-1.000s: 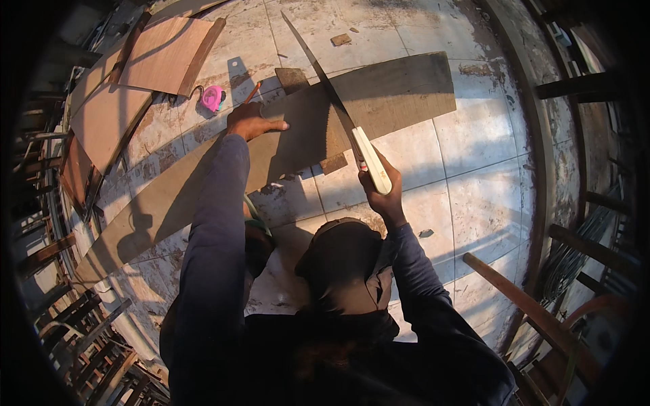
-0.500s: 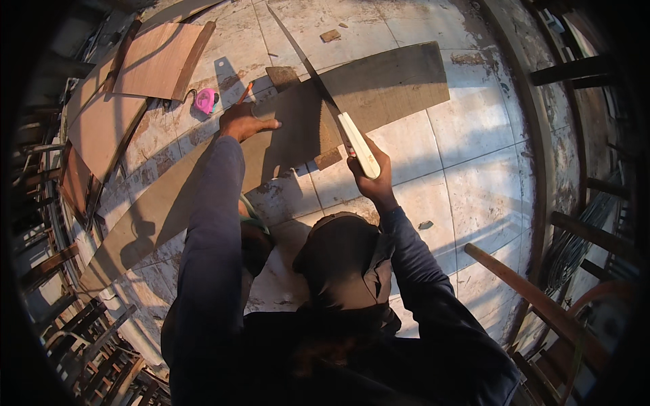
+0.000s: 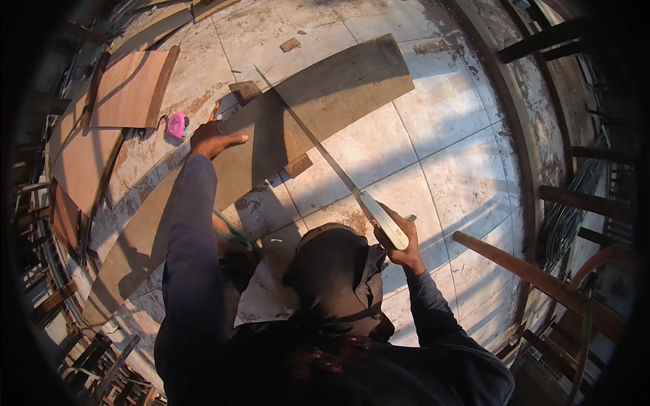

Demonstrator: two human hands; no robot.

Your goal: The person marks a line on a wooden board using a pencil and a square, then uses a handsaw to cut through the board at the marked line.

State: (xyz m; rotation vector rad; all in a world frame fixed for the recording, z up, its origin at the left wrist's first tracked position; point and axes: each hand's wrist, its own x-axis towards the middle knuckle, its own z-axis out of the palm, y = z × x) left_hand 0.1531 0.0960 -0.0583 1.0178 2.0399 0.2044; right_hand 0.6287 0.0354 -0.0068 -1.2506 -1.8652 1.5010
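Note:
A long, thin wooden board point(image 3: 352, 74) lies slantwise in front of me across a short wood block point(image 3: 298, 165), whose two ends stick out from under it. My left hand point(image 3: 215, 139) holds the board at its far edge, thumb flat on top, the other fingers partly hidden. In my right hand point(image 3: 403, 242) is the pale handle of a handsaw point(image 3: 323, 154). Its blade slants over the board, with the tip past the far edge. Whether the teeth touch the wood I cannot tell. An orange pencil-like stick point(image 3: 214, 110) shows just beyond my left hand.
A pink tape measure point(image 3: 177, 125) sits on the tiled floor point(image 3: 433, 162) at left, near curved plywood pieces point(image 3: 128, 88). A wood scrap point(image 3: 290, 44) lies farther off. At right are a wooden pole point(image 3: 508, 257) and a wire bundle point(image 3: 575, 203). My foot in a green-strapped sandal point(image 3: 232, 233) is beside the board.
My right hand has drawn the handsaw back toward me and to the right, its blade now lower over the board. My left hand keeps its place on the board while the view shifts.

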